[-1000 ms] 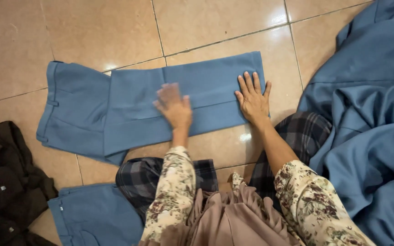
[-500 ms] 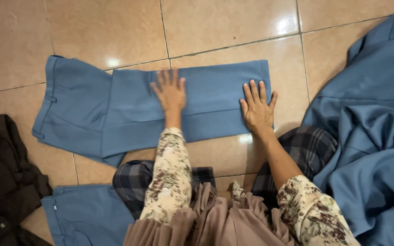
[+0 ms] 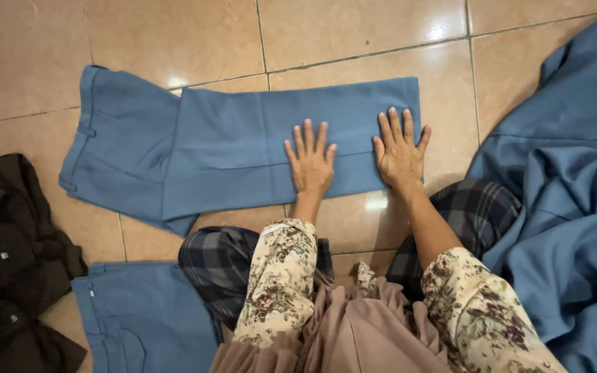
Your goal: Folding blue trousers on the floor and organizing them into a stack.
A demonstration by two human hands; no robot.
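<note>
The blue trousers [image 3: 243, 148] lie flat on the tan floor tiles [image 3: 354, 34], legs doubled back over themselves so the folded end sits at the right and the waistband with its belt loop at the left; one fold looks done, and the garment is still long, so I judge further folds toward the waistband remain. The left hand [image 3: 310, 164] rests palm down on the folded legs, fingers spread wide, holding nothing; the right hand [image 3: 400, 152] presses flat just beside it near the folded end, fingers likewise splayed and empty. Both forearms wear floral sleeves [image 3: 278, 276] above plaid-covered knees. Another blue garment [image 3: 139, 318] lies near the left knee; a heap of blue cloth [image 3: 568, 193] fills the right side; dark clothing [image 3: 8, 255] is piled at the far left.
</note>
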